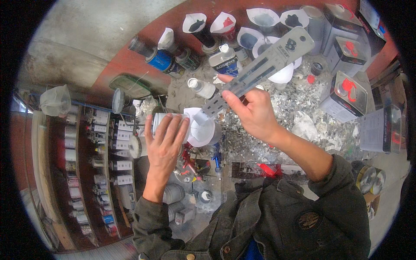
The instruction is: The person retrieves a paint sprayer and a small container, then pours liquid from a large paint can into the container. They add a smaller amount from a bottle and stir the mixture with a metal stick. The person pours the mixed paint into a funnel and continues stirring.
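Note:
My left hand [165, 136] is closed over a pale cylindrical cup [158, 118], which looks tipped on its side. Against the mouth of that cup sits a white paper cone [197, 139] set in a container. In my right hand [255, 112] is a long grey perforated mixing stick [275, 56], gripped between thumb and fingers. The stick slants down to the left, its lower end over the paper cone. Whatever the tipped cup holds is hidden. Just behind the stick stands a white-capped bottle [202, 88].
Paint cans with paper cones [193, 24] line the back of the paint-spattered bench [255, 134]. Metal cans with red caps [344, 93] stand at right. Shelves of small cans [99, 143] are at left. A blue spray gun [216, 158] hangs at the near edge.

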Demonstrator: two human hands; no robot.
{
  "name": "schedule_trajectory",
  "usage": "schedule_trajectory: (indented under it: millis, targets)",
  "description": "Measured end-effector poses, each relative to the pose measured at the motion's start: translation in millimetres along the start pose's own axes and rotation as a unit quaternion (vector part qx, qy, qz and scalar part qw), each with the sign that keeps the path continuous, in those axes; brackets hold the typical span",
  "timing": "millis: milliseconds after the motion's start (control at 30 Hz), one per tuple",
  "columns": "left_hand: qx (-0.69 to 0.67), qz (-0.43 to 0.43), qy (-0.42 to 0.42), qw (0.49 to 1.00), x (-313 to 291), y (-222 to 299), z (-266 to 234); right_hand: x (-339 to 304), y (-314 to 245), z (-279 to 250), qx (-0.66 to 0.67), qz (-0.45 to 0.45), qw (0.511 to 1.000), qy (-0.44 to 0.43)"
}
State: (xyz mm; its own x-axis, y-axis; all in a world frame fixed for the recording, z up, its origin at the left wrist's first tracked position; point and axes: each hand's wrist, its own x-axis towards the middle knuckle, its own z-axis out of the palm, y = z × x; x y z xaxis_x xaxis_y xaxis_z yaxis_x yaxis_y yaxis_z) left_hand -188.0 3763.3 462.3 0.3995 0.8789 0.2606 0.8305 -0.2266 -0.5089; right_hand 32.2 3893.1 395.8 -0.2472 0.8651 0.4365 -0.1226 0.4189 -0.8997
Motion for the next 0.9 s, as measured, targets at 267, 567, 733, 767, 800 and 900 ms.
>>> schedule_trajectory:
  millis: [267,567,733,767,800,900]
  targets:
    - [-0.007,0.001,0.006,1.000,1.9,0.2,-0.9,0.7,-3.9,-1.5,-0.012,0.002,1.000,-0.003]
    - [-0.002,-0.001,0.010,1.000,1.1,1.4,-1.4,-0.8,-3.3,0.8,-0.006,0.006,1.000,0.000]
    - [-0.003,-0.005,0.014,1.000,-0.6,2.6,-2.8,0.0,0.4,2.7,-0.011,-0.014,1.000,0.002]
    - [-0.003,-0.007,0.013,1.000,-0.8,3.2,-3.5,-0.1,2.7,3.9,-0.008,-0.024,1.000,0.004]
    - [-0.003,-0.008,0.013,1.000,-0.9,3.9,-3.8,-0.4,4.1,4.9,-0.005,-0.026,1.000,0.004]
    - [0.000,-0.015,0.005,1.000,0.0,7.0,-1.9,-1.0,5.5,6.9,0.007,-0.020,1.000,-0.002]
